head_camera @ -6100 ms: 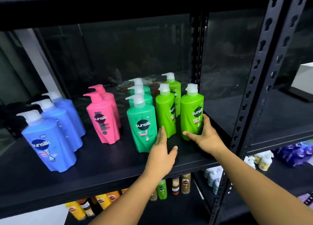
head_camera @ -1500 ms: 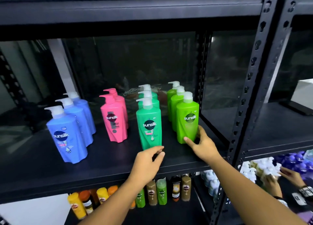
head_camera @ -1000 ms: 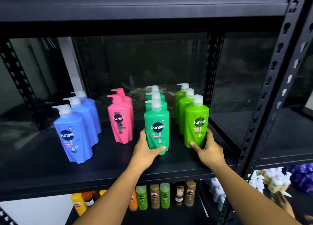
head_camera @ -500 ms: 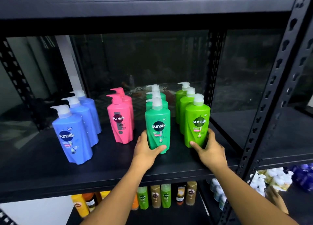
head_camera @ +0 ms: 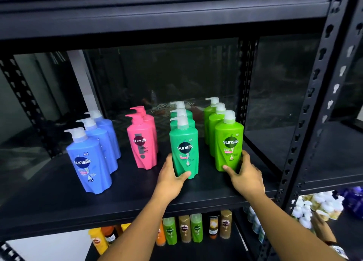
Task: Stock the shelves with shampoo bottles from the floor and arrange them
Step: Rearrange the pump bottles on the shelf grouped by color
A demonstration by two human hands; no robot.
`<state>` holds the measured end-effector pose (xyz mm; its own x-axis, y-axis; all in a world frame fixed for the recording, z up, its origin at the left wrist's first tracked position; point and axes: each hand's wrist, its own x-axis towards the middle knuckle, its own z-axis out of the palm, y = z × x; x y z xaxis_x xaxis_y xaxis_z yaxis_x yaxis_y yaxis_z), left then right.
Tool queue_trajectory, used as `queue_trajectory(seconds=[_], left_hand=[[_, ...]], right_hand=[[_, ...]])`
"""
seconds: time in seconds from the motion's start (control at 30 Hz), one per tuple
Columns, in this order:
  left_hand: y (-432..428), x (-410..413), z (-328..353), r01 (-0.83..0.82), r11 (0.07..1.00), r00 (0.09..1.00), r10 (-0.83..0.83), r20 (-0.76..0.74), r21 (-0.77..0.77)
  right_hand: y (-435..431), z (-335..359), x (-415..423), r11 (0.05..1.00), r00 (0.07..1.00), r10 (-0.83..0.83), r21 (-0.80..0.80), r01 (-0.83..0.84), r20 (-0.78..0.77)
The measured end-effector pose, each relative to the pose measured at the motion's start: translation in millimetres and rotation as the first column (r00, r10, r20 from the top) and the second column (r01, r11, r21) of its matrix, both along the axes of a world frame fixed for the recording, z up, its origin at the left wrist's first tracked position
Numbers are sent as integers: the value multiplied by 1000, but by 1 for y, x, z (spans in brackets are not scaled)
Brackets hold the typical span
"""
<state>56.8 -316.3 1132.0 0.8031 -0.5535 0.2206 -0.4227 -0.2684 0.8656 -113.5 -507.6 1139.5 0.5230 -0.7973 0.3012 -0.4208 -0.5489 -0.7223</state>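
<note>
Pump shampoo bottles stand in colour rows on a black shelf. My left hand grips the base of the front teal-green bottle, thumb across its front. My right hand holds the lower right side of the front lime-green bottle. Two more bottles stand in line behind each of these. To the left are two pink bottles and a row of three blue bottles, all upright with labels facing me.
A black perforated upright borders the shelf on the right. The shelf below carries small green, brown and orange bottles. Another person's hand reaches among white-capped bottles at the lower right.
My left hand rose from the shelf edge and closed on the front teal-green bottle. The right hand stayed on the lime-green bottle. The two front bottles stand slightly squarer to me.
</note>
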Motion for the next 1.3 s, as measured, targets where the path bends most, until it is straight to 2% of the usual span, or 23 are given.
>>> queue_trajectory(seconds=[0.47, 0.73, 0.83, 1.0, 1.2, 1.3], left_hand=[[-3, 10, -8, 12, 1000, 996, -13, -85, -11], [1, 4, -5, 5, 999, 999, -4, -39, 38], [5, -7, 2, -11, 996, 999, 8, 35, 94], [18, -18, 4, -8, 957, 986, -40, 159, 290], [36, -18, 4, 36, 871, 965, -157, 208, 490], [45, -21, 6, 55, 836, 961, -192, 198, 546]], right_hand=[[-3, -2, 2, 1000, 1000, -3, 0, 3, 5], [-5, -6, 1, 1000, 1000, -8, 8, 8, -4], [-3, -5, -2, 1000, 1000, -8, -2, 8, -26], [17, -6, -20, 979, 996, 6, -202, -24, -93], [34, -33, -31, 908, 989, 19, -412, -78, -144], [48, -37, -29, 887, 984, 38, -448, -115, -176]])
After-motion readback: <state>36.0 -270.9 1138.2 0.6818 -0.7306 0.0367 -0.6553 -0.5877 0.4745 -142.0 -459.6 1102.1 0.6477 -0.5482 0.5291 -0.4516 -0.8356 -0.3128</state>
